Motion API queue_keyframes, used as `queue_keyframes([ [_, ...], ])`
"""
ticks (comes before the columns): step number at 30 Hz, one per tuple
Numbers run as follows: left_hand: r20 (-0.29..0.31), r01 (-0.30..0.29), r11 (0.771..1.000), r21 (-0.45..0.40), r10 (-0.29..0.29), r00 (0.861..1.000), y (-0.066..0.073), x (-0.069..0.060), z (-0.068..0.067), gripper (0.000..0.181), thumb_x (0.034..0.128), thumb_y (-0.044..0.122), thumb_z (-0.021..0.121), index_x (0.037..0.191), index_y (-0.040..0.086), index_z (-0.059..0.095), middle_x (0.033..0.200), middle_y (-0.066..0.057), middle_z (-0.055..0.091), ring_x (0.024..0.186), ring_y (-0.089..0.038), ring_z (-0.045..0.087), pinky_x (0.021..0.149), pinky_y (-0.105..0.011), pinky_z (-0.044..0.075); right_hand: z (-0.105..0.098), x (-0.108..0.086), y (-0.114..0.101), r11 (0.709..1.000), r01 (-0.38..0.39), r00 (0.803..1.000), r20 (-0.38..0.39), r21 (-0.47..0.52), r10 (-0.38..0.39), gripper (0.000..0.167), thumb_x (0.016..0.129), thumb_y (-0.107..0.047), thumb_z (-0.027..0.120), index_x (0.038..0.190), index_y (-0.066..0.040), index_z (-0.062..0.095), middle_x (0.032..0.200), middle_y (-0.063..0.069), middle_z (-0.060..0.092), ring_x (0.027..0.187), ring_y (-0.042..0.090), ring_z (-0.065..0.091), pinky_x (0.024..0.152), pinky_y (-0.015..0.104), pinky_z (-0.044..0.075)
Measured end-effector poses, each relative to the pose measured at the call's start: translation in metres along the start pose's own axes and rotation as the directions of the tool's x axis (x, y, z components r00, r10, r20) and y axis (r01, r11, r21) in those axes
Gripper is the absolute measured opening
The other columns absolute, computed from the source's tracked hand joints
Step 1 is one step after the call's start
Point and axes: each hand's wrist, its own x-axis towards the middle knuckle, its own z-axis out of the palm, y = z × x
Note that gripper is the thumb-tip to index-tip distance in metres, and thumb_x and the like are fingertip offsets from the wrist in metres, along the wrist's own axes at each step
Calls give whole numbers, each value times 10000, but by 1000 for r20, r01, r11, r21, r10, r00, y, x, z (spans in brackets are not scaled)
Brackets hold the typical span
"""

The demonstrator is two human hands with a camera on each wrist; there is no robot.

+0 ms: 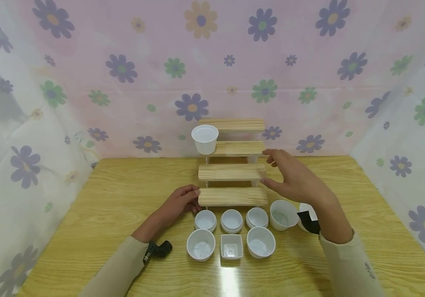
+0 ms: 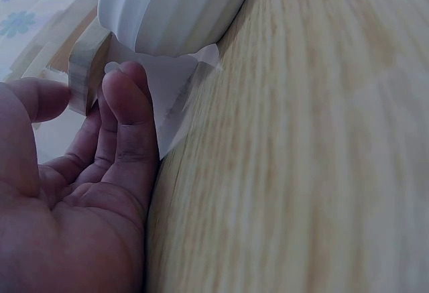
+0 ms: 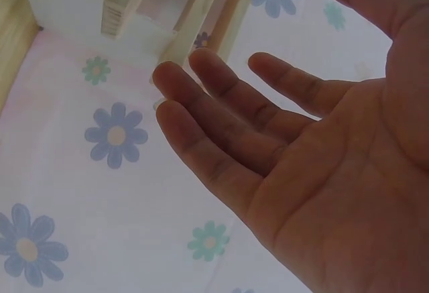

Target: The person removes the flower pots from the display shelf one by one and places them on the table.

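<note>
A small tiered wooden display stand (image 1: pixel 232 196) with several steps stands in the middle of the table. My left hand (image 1: pixel 182 200) grips the left end of its lowest step, also seen as a wooden board end (image 2: pixel 87 72) in the left wrist view. The thumb lies against the board, with curled fingers below it. Beside the stand's right end, my right hand (image 1: pixel 296 175) is raised with loosely bent fingers, holding nothing; the right wrist view shows its bare palm (image 3: pixel 335 172). A white plastic cup (image 1: pixel 205 140) stands at the left of the second step from the top.
Several white pots sit before the stand: round ones (image 1: pixel 232 221), a square one (image 1: pixel 232 246) and larger cups (image 1: pixel 201 245). Another cup (image 1: pixel 284 215) is right of them, and a white container (image 1: pixel 308 212) is partly hidden by my right wrist. Flowered cloth (image 1: pixel 153 95) hangs behind.
</note>
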Motion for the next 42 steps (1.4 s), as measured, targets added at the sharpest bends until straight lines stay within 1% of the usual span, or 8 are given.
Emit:
queue_keyframes([
  [4,1,0,1000,3,0,1000,0,0,0,343,1139,251,499,1252,-63,577,883,-87,633,811,-190,664,717,-267,579,3,1,-2,1000,10,1000,-7,9,-10,671,1014,-260,743,1554,-41,409,1366,181,588,1277,380,583,1025,579,504],
  [10,1,-6,1000,2,6,1000,1,0,0,329,1137,239,497,1239,-62,581,892,-83,646,805,-183,659,714,-267,576,4,6,-6,999,12,1000,-20,31,-11,643,1026,-278,731,1542,-40,428,1381,161,573,1287,369,582,1041,570,504],
  [18,-2,-4,1000,1,4,1000,-2,2,-1,329,1135,246,503,1231,-57,584,876,-84,635,802,-180,665,712,-264,578,10,14,-10,999,33,998,-57,35,-31,629,1015,-260,745,1524,-15,468,1342,155,589,1254,390,606,1011,560,524],
  [25,0,-6,1000,8,6,1000,-2,2,-1,344,1136,248,502,1246,-67,587,891,-90,654,803,-185,662,714,-265,578,14,23,-14,998,44,995,-97,45,-40,607,1012,-265,747,1506,-29,486,1314,137,606,1239,381,618,1000,553,525],
  [30,0,-8,1000,11,8,1000,-2,2,-1,348,1137,245,497,1250,-73,587,896,-84,662,798,-179,655,708,-262,574,15,29,-18,997,52,992,-114,57,-45,612,1018,-278,740,1522,-43,483,1334,142,597,1231,367,621,990,547,533],
  [38,1,-8,1000,18,8,1000,-2,2,0,341,1139,248,492,1242,-64,586,894,-80,659,806,-177,659,716,-266,576,16,36,-20,995,62,992,-115,82,-52,611,1029,-275,725,1538,-58,465,1397,193,576,1243,370,623,1012,550,528],
  [42,-5,-12,1000,18,12,1000,-2,2,0,332,1137,233,494,1236,-69,588,884,-82,657,800,-178,661,711,-265,577,16,37,-21,994,77,990,-120,81,-67,609,1026,-271,730,1532,-50,472,1378,197,582,1236,377,628,1014,550,529],
])
